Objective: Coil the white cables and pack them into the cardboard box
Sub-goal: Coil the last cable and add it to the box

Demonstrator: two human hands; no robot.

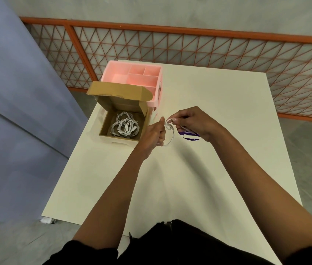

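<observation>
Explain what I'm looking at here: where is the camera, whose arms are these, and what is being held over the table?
There is no machine here, just a person working bare-handed. The single picture comes from a wide-angle camera worn on the head, looking forward and down, so the arms reach in from the bottom. The left hand holds a loop of white cable, and the right hand pinches the same cable near its top, both over the white table. To the left stands an open cardboard box with coiled white cables inside. Behind it is a pink divided organizer. A purple round label lies on the table, partly under the right hand.
</observation>
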